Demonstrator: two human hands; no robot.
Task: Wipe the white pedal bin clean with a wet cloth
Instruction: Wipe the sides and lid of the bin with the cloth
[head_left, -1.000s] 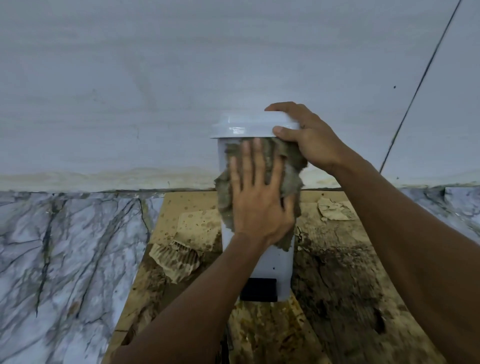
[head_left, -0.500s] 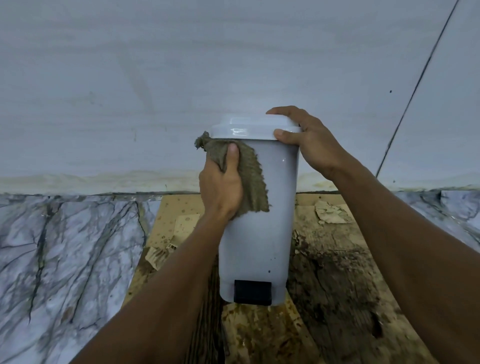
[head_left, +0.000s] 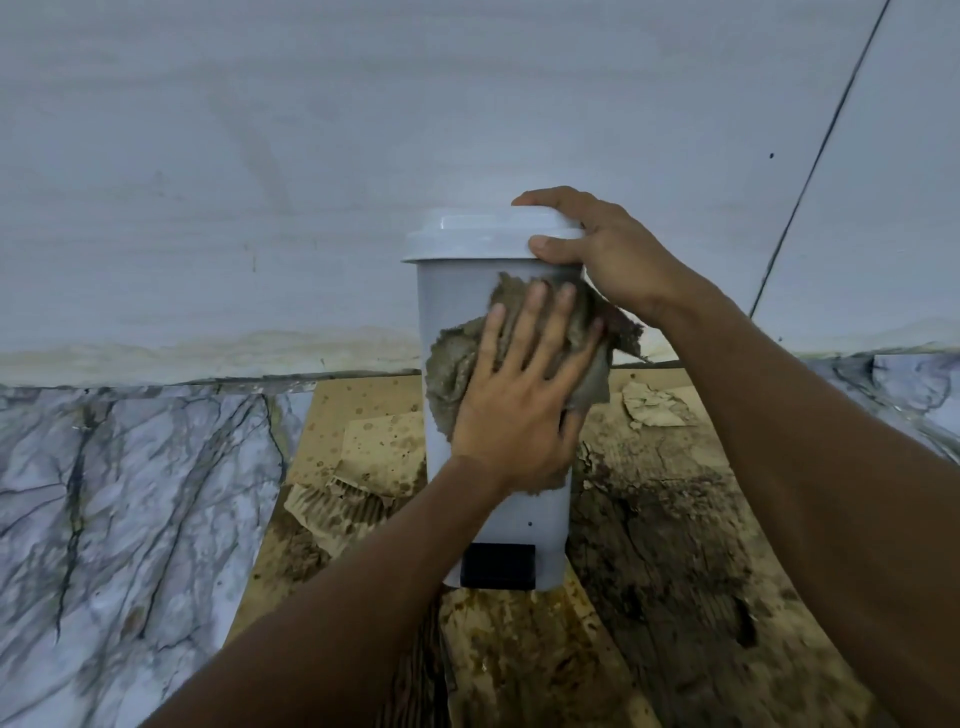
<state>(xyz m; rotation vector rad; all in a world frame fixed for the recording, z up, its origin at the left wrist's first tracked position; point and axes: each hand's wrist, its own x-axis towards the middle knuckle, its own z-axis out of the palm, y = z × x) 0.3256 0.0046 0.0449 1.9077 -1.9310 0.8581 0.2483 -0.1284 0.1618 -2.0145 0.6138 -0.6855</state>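
Observation:
The white pedal bin (head_left: 524, 525) stands upright against the wall, lid (head_left: 467, 239) down, its black pedal (head_left: 500, 566) at the bottom front. My left hand (head_left: 524, 395) lies flat with spread fingers on a grey-brown wet cloth (head_left: 457, 364), pressing it against the bin's front, upper right part. My right hand (head_left: 597, 254) grips the right edge of the lid, thumb on the rim's front, fingers over the top.
The bin stands on a stained, torn sheet of cardboard (head_left: 660, 545) on a marble-patterned floor (head_left: 130, 493). Loose cardboard scraps (head_left: 332, 499) lie left of the bin and another scrap (head_left: 649, 405) to its right. A pale wall (head_left: 311, 156) rises directly behind.
My left hand slid the cloth from the bin's upper left side, where it pinched it, across to the right front, and now presses it flat. My right hand stayed on the lid.

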